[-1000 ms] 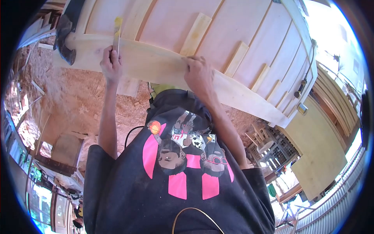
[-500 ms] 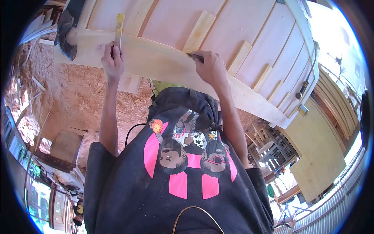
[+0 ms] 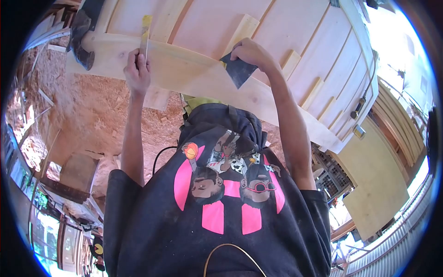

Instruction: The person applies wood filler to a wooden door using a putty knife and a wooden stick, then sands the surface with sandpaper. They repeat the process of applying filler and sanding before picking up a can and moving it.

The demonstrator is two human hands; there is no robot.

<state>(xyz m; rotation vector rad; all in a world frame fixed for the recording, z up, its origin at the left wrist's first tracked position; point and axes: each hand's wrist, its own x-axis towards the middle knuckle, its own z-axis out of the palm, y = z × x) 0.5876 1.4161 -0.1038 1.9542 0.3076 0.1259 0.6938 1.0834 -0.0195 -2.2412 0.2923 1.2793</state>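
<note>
A person leans over a long pale plank (image 3: pixel 184 74) that lies across a large, light wooden panel (image 3: pixel 207 21), seen from above the person's own chest. The left hand (image 3: pixel 137 69) is closed in a fist around a thin yellow strip (image 3: pixel 145 30). The fingers are wrapped tight and the strip stands up across the plank's far edge, apparently so that the grip presses it against the wood. The right hand (image 3: pixel 251 51) is raised just above the plank. Its fingers are pressed together, pinching the top corner of a dark sheet (image 3: pixel 237 70) that looks like sandpaper and hangs down, slightly bent, over the plank. Short wooden battens (image 3: pixel 240 32) run in a row along the panel, each set against a ridge. A dark hammer head (image 3: pixel 82 39) rests at the plank's left end, within easy reach of the left hand. A black cable (image 3: pixel 367 78) trails down the panel's right edge. Below the panel, the floor (image 3: pixel 92 120) is thick with sawdust and shavings. The person's black T-shirt (image 3: pixel 217 221) carries pink shapes and cartoon figures; no words or brand on it can be read.
</note>
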